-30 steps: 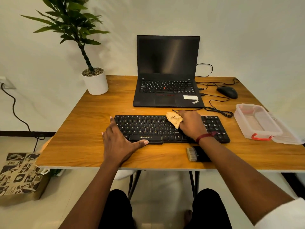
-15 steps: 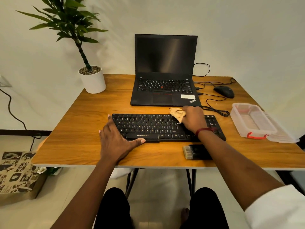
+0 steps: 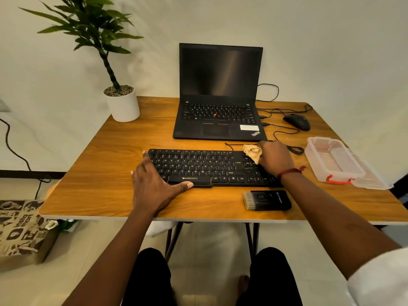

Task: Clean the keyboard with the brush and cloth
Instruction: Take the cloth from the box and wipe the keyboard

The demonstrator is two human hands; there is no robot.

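Fingers [image 3: 264, 149] of the right hand [image 3: 276, 159] were curled round a crumpled tan cloth [image 3: 251, 152], holding it down on the far right part of the black keyboard [image 3: 209, 167], the forearm reaching in from the lower right. The left hand [image 3: 154, 186] lay flat, fingers straight along the keyboard's left end, thumb spread against its front edge. The brush [image 3: 267, 200] lay untouched on the table [image 3: 110, 195], nearer the person than the right fingers

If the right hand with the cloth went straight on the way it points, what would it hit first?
Likely the thin black cable just past the black keyboard, then the front edge of the open black laptop; depth is unclear.
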